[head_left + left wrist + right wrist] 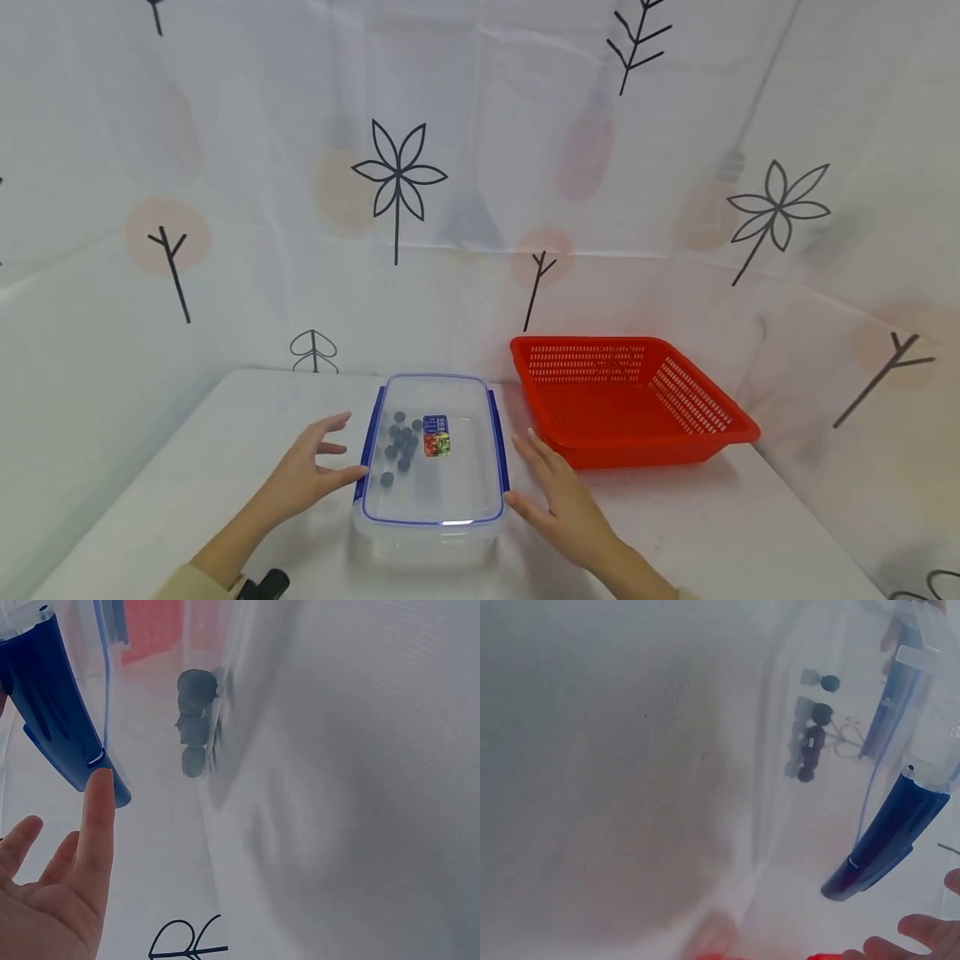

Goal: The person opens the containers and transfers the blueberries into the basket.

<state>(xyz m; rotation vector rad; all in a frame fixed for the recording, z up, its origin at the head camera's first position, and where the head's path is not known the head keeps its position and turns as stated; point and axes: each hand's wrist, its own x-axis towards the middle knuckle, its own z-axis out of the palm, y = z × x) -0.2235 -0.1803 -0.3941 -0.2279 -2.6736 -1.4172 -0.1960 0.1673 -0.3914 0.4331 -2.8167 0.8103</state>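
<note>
A clear plastic food container (431, 542) stands on the white table, with a blue-edged transparent lid (465, 492) on top. Several small dark round balls (405, 437) lie inside, mostly toward its left side. Along each long side runs a blue latch, the left one (371, 437) and the right one (498, 442). My left hand (307, 467) is beside the container with fingers spread, its thumb tip at the left latch. On the other side my right hand (566, 508) has its fingers extended, thumb tip right at the right latch's near end. Neither hand grips anything.
A red plastic basket (630, 454) with slotted walls sits at the back right, just beyond my right hand. A white cloth (480, 292) with plant drawings hangs behind the table (187, 483). A black device (266, 583) is at my left wrist.
</note>
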